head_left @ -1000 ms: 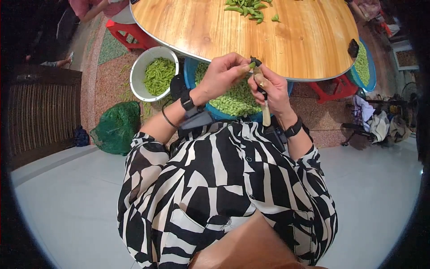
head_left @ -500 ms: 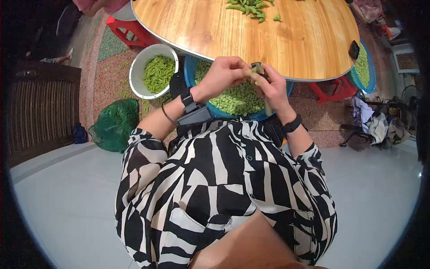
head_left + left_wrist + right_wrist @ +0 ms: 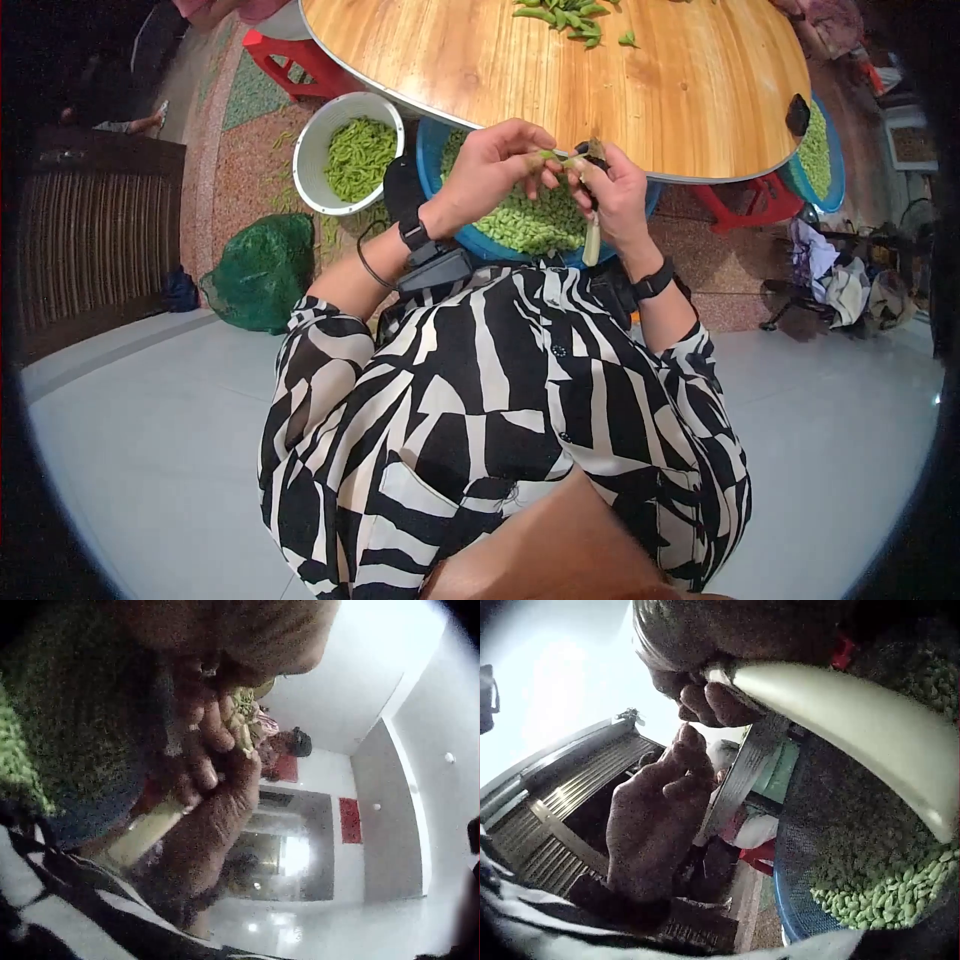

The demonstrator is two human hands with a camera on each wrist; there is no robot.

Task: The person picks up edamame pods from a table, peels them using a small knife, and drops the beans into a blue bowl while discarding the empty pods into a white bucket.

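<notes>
- Left hand (image 3: 495, 168) pinches a green pod (image 3: 548, 155) at its 3 o'clock; light pressure seems best.
- Blue basin (image 3: 429, 152), around the pod's 6 o'clock: working above it should catch drops.
- Right hand (image 3: 618, 195) grips a pale handle (image 3: 592, 243); steadiness matters.

A small, slim green pod (image 3: 548, 155) is sitting pinched in the left hand (image 3: 492, 172); a smooth, cream, rod-like handle (image 3: 592, 243) is jutting from the right hand (image 3: 620, 200) toward six o'clock in the head view.
</notes>
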